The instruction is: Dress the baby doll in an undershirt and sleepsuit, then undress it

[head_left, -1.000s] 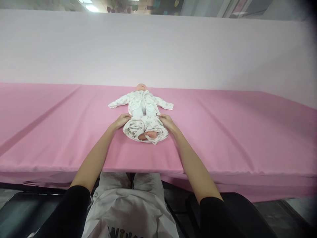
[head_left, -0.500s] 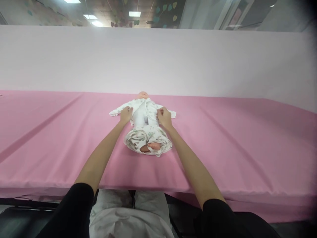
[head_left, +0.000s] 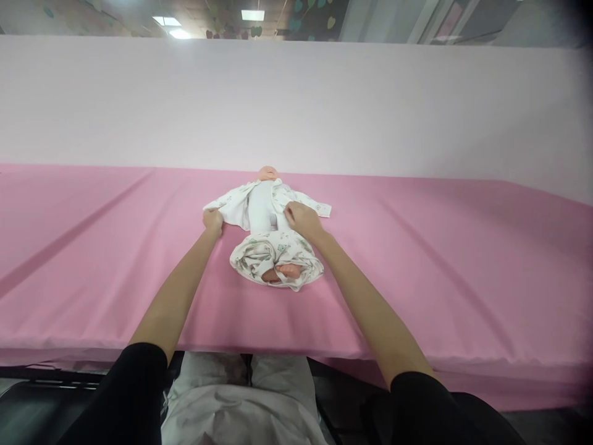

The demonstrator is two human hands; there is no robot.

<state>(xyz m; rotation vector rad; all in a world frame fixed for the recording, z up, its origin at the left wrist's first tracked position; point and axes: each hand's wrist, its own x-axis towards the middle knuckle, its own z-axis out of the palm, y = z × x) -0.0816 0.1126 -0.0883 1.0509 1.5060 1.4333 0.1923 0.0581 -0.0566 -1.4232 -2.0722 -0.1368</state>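
A baby doll lies on its back on the pink table, head away from me. It wears a white printed jacket and bunched printed trousers, with its feet showing at the near end. My left hand grips the left flap of the jacket and holds it out to the left. My right hand pinches the jacket's right flap beside the doll's waist. The doll's white torso shows between the flaps.
A pale pink partition rises behind the table. The table's front edge runs just above my lap. Ceiling lights show over the partition.
My hands went from the doll's hips up to the jacket. The left hand has since pulled its flap outward to the left, baring more of the white torso.
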